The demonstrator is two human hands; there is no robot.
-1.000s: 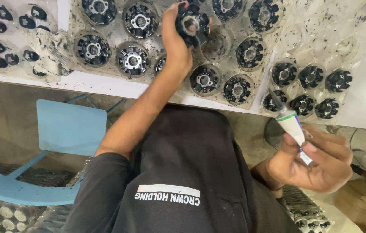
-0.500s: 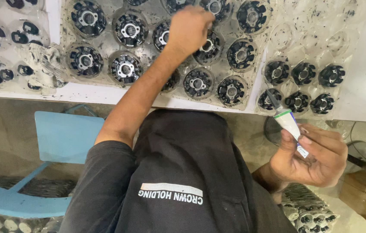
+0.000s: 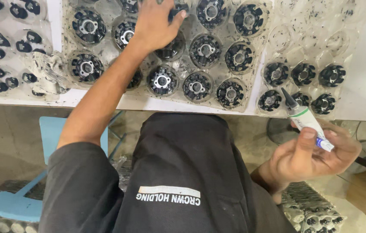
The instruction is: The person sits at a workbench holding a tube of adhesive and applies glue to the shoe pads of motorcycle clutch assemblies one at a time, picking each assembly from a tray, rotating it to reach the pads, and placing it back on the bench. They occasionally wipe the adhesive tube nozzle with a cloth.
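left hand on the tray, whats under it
The left hand covers a black round part in the clear tray; only its edge shows, the rest is hidden.

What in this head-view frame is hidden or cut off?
- Left hand: its palm covers whatever lies under it on the clear tray.
- Top row of black round parts: cut by the upper edge.
- Glue tube: its rear end is hidden inside the right hand.
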